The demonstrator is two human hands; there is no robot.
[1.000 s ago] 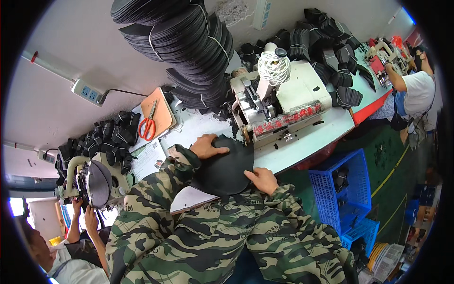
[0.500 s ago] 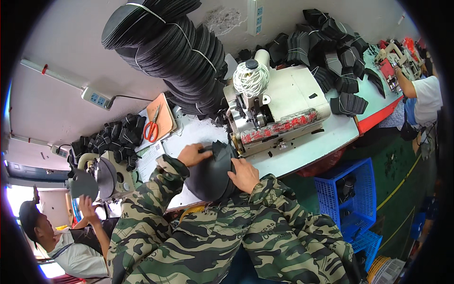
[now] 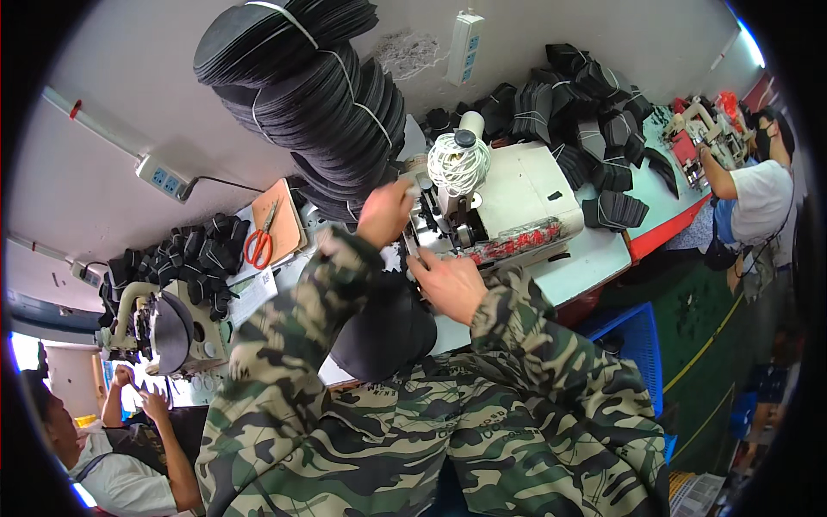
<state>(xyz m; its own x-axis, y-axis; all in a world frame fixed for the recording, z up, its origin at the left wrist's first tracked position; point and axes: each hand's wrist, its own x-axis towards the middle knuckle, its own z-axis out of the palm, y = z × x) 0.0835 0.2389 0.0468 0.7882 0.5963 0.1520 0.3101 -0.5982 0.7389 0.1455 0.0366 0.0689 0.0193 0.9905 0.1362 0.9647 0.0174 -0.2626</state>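
A white sewing machine [image 3: 525, 202] with a worn red front edge stands on the white table. My left hand [image 3: 386, 214] is raised at the machine's left end; motion blur smears its fingers, and what they hold, if anything, does not show. My right hand [image 3: 452, 286] reaches to the machine's near front, fingers stretched out toward the stitching parts, with no object visible in them. Below both hands, black rounded sheet pieces [image 3: 385, 332] lie at the table edge against my jacket. My left sleeve partly covers them. A coil of white cord [image 3: 458, 164] hangs on the machine's post.
Tall tied stacks of black pieces [image 3: 310, 95] rise behind my left hand. Red-handled scissors [image 3: 259, 246] lie on a tan pad at left. More black bundles [image 3: 594, 121] sit back right. A blue crate [image 3: 642, 345] stands right of me. Co-workers sit at machines on both sides.
Both hands have left the black pieces: the left moved up and right to the machine, the right moved up to its front. A small black piece atop the pile is no longer seen there.
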